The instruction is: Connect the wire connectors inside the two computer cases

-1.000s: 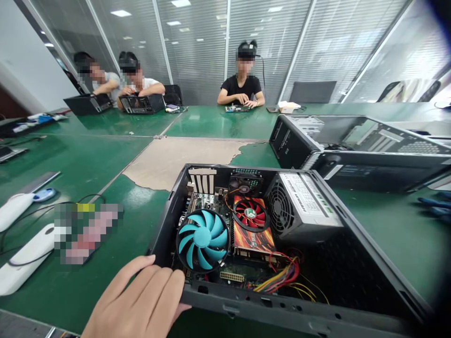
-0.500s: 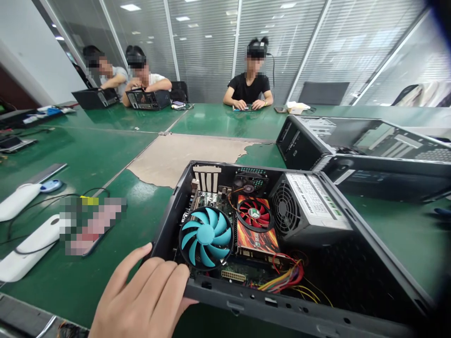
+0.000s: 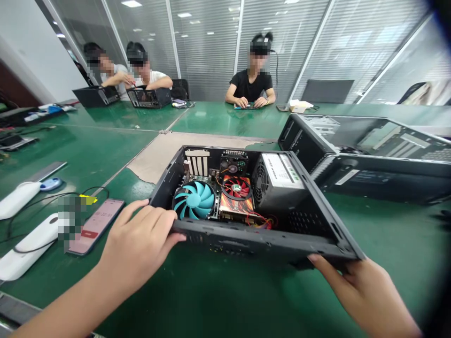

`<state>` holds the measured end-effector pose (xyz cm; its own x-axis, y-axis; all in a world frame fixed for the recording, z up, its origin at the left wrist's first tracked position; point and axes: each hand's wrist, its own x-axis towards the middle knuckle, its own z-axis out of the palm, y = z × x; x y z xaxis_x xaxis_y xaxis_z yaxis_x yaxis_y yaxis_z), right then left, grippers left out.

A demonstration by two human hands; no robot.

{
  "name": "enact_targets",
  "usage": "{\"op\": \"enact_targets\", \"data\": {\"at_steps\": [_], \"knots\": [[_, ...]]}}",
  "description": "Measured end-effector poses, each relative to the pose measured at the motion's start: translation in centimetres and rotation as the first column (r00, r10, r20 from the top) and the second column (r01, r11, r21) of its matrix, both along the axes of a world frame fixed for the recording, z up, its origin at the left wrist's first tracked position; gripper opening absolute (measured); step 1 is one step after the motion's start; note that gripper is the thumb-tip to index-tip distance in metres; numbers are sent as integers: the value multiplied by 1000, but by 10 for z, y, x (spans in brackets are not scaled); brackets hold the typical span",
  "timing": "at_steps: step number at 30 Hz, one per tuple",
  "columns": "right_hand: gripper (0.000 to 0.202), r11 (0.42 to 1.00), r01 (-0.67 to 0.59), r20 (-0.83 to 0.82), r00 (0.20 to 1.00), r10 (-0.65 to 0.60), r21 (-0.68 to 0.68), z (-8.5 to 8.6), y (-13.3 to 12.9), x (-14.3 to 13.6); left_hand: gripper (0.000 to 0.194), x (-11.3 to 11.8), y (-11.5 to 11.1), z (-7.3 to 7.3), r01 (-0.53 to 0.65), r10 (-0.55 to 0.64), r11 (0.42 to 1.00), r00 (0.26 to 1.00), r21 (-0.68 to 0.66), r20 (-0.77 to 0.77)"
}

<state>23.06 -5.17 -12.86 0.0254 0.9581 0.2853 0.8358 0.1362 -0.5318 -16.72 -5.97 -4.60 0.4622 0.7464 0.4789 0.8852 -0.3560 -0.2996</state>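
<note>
A black computer case (image 3: 239, 240) lies open-side up on the green table, its near edge between my two hands. My left hand (image 3: 141, 239) grips the near left corner, fingers over the rim and thumb at the front. At the near right corner, my right hand (image 3: 362, 286) holds the case with its thumb on the front face; its other fingers are hidden beneath. Inside are a turquoise fan (image 3: 193, 200), a red graphics card fan (image 3: 237, 188), a power supply (image 3: 282, 180) with a white label, and some coloured wires.
A second opened case (image 3: 373, 164) stands at the right. On the left lie a phone (image 3: 100, 225), white devices (image 3: 33, 246) and a cable. Across the table (image 3: 211, 122), a person in black (image 3: 251, 87) handles a small board; two people at left work at black cases (image 3: 150, 97).
My right hand has come into view and taken hold of the near right corner. The case has moved away from me and left, its near side tipping up more, with my left hand still gripping it.
</note>
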Motion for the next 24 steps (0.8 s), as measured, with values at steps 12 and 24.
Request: {"op": "enact_targets", "data": {"at_steps": [12, 24], "knots": [[37, 979, -181, -176, 965, 196, 95, 21, 151, -112, 34, -69, 129, 10, -321, 297, 935, 941, -150, -165], [47, 984, -178, -219, 960, 175, 8, 25, 223, -200, 76, -2, 173, -16, -290, 323, 944, 904, -155, 280]]}}
